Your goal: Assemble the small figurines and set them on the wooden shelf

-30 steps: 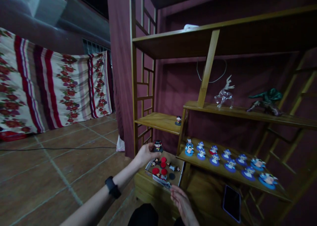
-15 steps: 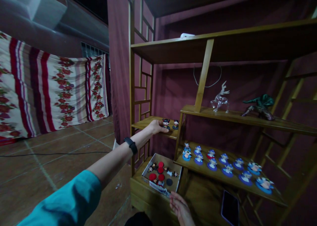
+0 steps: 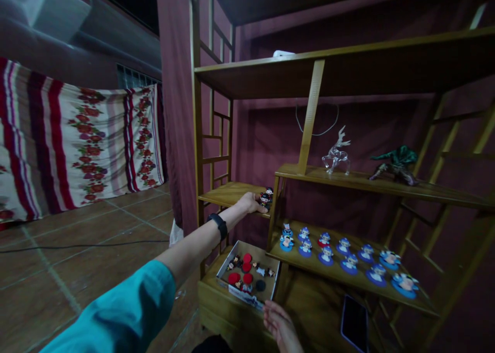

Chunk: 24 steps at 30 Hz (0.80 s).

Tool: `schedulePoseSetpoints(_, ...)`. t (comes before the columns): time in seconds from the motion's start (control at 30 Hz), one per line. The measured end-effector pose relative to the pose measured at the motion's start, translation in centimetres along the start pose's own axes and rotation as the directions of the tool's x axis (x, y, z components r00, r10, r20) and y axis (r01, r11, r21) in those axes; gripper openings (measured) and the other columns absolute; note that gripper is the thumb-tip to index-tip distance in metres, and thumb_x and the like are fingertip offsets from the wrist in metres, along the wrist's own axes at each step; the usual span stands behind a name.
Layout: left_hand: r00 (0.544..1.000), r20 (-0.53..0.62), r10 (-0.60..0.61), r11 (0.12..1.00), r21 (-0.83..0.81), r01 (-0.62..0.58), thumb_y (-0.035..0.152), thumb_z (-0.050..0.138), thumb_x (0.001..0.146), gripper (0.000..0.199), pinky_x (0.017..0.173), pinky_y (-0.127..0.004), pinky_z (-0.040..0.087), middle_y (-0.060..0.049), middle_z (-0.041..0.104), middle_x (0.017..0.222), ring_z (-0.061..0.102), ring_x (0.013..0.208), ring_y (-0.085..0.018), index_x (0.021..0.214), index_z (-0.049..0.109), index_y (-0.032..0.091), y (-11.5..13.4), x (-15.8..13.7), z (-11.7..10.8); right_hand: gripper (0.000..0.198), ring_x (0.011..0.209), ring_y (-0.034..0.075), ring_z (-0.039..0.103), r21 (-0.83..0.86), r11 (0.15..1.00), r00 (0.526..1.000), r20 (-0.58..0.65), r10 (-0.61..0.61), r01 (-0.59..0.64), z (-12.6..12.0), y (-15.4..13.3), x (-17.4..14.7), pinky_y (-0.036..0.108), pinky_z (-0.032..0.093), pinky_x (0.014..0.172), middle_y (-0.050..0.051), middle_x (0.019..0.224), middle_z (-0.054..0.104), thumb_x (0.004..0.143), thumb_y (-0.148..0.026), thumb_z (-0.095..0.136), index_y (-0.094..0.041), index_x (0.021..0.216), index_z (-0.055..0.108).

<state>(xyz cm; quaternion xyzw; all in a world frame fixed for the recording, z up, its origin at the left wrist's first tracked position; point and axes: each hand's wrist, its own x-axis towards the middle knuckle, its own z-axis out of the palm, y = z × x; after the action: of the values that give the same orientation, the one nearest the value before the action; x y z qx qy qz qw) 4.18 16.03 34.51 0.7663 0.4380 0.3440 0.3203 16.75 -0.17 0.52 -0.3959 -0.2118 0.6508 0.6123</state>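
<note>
My left hand [image 3: 252, 203] reaches onto the small left shelf [image 3: 224, 192] and is closed round a black-haired figurine [image 3: 264, 200] on a dark base. Right behind that one stands a second, similar figurine [image 3: 269, 190], close to the shelf's right end. My right hand [image 3: 281, 323] hovers by the near right corner of a shallow cardboard box [image 3: 250, 247], fingers loosely bent and apart, with nothing in it. Inside the box lie several small figurines and red round bases [image 3: 234, 278], plus one dark round base [image 3: 260, 285].
Two rows of figurines [image 3: 326, 255] on mostly blue and purple bases stand on the lower right shelf. Above them are a clear deer figure [image 3: 336, 152] and a green-caped figure [image 3: 398, 163]. A phone [image 3: 355, 323] lies at the lower right. An upright post [image 3: 311, 118] divides the shelves.
My left hand has moved the held figurine right and slightly back, so it now stands in front of the second one. My right hand stays near the box. The view has shifted slightly.
</note>
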Motion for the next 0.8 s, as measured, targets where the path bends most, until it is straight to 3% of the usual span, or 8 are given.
schedulePoseSetpoints(0.13, 0.998, 0.045, -0.041, 0.997, 0.061, 0.038, 0.028, 0.077, 0.036, 0.035, 0.052, -0.023, 0.038, 0.004, 0.052, 0.048, 0.046, 0.050, -0.011, 0.065, 0.067, 0.010, 0.3, 0.2, 0.1, 0.040, 0.079, 0.020, 0.063, 0.000, 1.000, 1.000, 0.007, -0.008, 0.008, 0.3, -0.1, -0.3, 0.031, 0.047, 0.075, 0.007, 0.085, 0.069, 0.047, -0.030, 0.078, -0.018, 0.084, 0.067)
schedulePoseSetpoints(0.53, 0.992, 0.126, -0.004, 0.994, -0.112, 0.018, 0.026, 0.078, 0.035, 0.037, 0.061, -0.024, 0.042, 0.003, 0.058, 0.054, 0.051, 0.058, -0.012, 0.067, 0.067, 0.012, 0.3, 0.0, 0.2, 0.041, 0.083, 0.022, 0.062, -0.049, 0.998, 0.999, 0.015, -0.048, 0.049, 0.5, -0.8, -1.6, 0.034, 0.046, 0.078, 0.008, 0.089, 0.068, 0.051, -0.033, 0.076, -0.017, 0.087, 0.067)
schedulePoseSetpoints(0.8, 0.990, 0.137, -0.029, 0.992, -0.117, 0.046, 0.023, 0.079, 0.033, 0.039, 0.065, -0.028, 0.044, 0.002, 0.059, 0.055, 0.052, 0.059, -0.014, 0.068, 0.067, 0.010, 0.4, 0.2, 0.2, 0.041, 0.084, 0.022, 0.062, -0.053, 0.997, 0.999, 0.024, -0.047, 0.048, 0.7, -0.9, -1.8, 0.033, 0.047, 0.076, 0.009, 0.089, 0.068, 0.051, -0.034, 0.076, -0.017, 0.087, 0.067)
